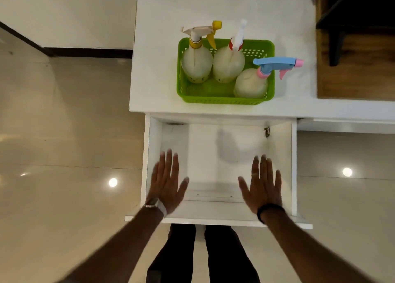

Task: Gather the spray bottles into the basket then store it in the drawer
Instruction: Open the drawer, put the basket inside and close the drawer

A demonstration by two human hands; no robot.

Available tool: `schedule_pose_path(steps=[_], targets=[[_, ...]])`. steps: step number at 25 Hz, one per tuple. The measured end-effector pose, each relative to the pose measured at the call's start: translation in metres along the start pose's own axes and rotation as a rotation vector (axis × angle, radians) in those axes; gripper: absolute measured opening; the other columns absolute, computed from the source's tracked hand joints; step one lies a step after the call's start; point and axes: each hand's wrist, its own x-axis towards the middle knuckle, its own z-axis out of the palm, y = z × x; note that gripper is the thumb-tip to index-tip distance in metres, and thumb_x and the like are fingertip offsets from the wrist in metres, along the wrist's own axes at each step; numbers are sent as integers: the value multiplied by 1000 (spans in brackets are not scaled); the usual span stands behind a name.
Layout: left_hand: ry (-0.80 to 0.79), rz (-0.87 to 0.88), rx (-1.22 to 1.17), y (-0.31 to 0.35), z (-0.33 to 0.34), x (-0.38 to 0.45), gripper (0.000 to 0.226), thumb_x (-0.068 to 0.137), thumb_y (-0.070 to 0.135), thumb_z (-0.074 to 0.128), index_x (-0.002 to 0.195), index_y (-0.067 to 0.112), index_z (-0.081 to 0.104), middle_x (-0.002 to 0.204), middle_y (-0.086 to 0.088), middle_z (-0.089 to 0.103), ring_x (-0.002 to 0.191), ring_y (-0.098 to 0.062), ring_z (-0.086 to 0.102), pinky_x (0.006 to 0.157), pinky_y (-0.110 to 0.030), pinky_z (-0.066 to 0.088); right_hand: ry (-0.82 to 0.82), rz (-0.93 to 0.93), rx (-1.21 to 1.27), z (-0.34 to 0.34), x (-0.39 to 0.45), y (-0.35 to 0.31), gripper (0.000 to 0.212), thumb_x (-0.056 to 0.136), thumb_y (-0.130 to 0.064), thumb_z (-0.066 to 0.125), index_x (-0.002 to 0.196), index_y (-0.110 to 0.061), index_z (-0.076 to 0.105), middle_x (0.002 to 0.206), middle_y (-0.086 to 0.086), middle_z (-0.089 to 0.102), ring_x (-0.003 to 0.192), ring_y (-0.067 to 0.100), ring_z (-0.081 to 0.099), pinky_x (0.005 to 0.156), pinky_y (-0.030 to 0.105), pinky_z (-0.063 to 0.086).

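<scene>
A: Both hands are hovering spread flat over the open drawer (218,154), the left hand (167,181) and right hand (264,184) each holding nothing.

B: Then they are reaching for the green basket (224,100)?

A: Likely. It is sitting on the white surface (158,68) just behind the drawer, carrying all three spray bottles (196,65). Gripping both short ends is keeping it level.

B: Room?

A: The blue trigger (277,62) is overhanging the basket's right rim, nearing the drawer wall's line; the drawer floor is lying bare.
</scene>
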Motion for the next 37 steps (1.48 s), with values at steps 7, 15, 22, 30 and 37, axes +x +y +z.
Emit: schedule_pose_path(steps=[7,15,22,30,37], targets=[[312,-138,-593,18,-139,176,63,107,35,30,158,3,16,168,-13,14,157,-24,13,128,-32,9,373,67,396,-155,161,-12,62,103,-23,36,159,-6,15,167,15,18,154,29,17,124,41,17],[219,-139,-682,27,-152,206,33,106,27,31,82,15,50,73,2,46,68,-15,38,70,-31,31,309,161,800,-174,190,-30,47,106,-31,29,143,-8,48,145,15,54,134,30,49,107,35,38],[278,-128,-773,32,-138,182,39,107,26,32,134,12,57,122,-10,67,110,-30,61,99,-41,51,346,148,785,-152,162,-34,41,107,-33,31,115,-2,56,106,13,60,91,23,50,74,27,33],[247,-101,-886,9,-90,74,43,107,24,38,149,20,47,127,-3,68,112,-17,64,94,-34,54,350,99,878,-80,51,-23,29,103,-20,36,113,-17,63,79,-14,55,79,8,59,66,27,40],[105,-360,-974,-36,-22,14,41,101,7,53,143,8,53,134,-3,63,120,-15,58,111,-45,46,78,148,1115,12,-7,-8,44,101,2,46,140,-13,58,120,1,69,104,9,64,86,8,47]])
